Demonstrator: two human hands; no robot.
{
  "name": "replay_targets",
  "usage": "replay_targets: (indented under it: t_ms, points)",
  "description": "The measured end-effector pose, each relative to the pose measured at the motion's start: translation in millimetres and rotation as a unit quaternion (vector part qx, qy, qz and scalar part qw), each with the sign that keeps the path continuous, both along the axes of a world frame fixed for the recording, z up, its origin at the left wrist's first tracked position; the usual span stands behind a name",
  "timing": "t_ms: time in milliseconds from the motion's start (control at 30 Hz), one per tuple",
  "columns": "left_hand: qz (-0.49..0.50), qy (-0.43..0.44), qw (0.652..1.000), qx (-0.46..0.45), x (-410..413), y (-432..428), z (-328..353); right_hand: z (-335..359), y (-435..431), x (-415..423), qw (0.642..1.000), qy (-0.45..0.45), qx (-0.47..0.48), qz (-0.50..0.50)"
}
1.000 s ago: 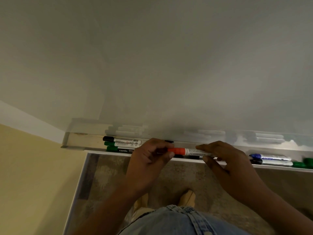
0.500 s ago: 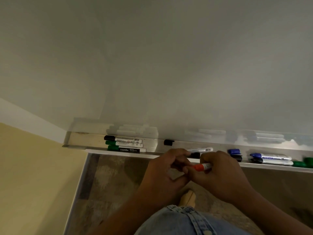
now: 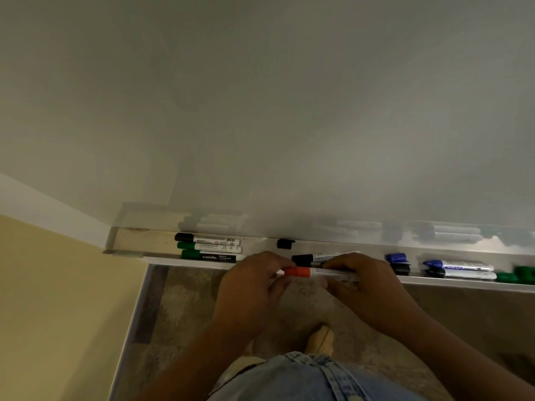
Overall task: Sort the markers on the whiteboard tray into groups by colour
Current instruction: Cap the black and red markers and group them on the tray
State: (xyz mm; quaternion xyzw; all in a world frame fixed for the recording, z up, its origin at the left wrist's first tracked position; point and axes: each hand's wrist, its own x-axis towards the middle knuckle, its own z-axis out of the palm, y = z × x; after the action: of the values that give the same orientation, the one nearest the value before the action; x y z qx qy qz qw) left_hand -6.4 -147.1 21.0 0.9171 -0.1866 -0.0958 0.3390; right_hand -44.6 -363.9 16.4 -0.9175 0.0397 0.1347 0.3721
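Both hands meet at the front edge of the tray [image 3: 139, 241], sharing one red marker [image 3: 318, 272]. Left hand [image 3: 252, 287] — fingers curled, fingertips pinched at the red cap end. Right hand [image 3: 367, 287] closed around the white barrel, knuckles up. Marker lies level, parallel to the tray, cap pointing left, just in front of the tray lip.

Tray runs along the foot of the whiteboard [image 3: 260, 111]. Contents, left to right:
- Stack of three at the left end: black-capped marker [image 3: 207, 239] at the back, green marker [image 3: 209, 246] in the middle, second green marker [image 3: 208, 256] with a dark label at the front. All caps to the left, touching side by side.
- Small loose black cap [image 3: 285, 243], alone near the back wall.
- Black marker [image 3: 315, 258] just behind the hands, partly hidden by the right fingers.
- Loose blue cap [image 3: 396, 257], with a black cap [image 3: 401, 268] just in front of it.
- Blue marker [image 3: 457, 265], and a dark-capped marker [image 3: 463, 274] in front, touching it — cap colour hard to tell.
- Green markers [image 3: 518, 275] at the right frame edge, cut off; number cannot be told.

Below: patterned floor [image 3: 185, 299], one shoe [image 3: 320, 341], denim [image 3: 312, 377] at the bottom. Yellow wall [image 3: 58, 299] at left.
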Motion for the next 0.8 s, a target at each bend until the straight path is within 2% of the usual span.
replay_targets:
  t_ms: [133,267,367,500,800]
  points:
    - [0.033,0.043,0.998,0.044,12,7,-19,-16,-8,4,1.000,-0.014,-0.003,-0.014]
    - [0.011,0.057,0.994,0.090,19,-1,-41,-37,-8,10,0.998,-0.001,-0.069,-0.003]
    - [0.008,0.056,0.991,0.118,24,-3,-56,-42,-9,14,0.992,-0.024,-0.120,0.013]
    - [0.024,0.046,0.991,0.123,30,-3,-64,-43,-24,12,0.982,-0.044,-0.185,-0.021]
    - [0.036,0.032,0.990,0.135,35,-11,-63,-42,-49,9,0.967,0.013,-0.254,-0.017]
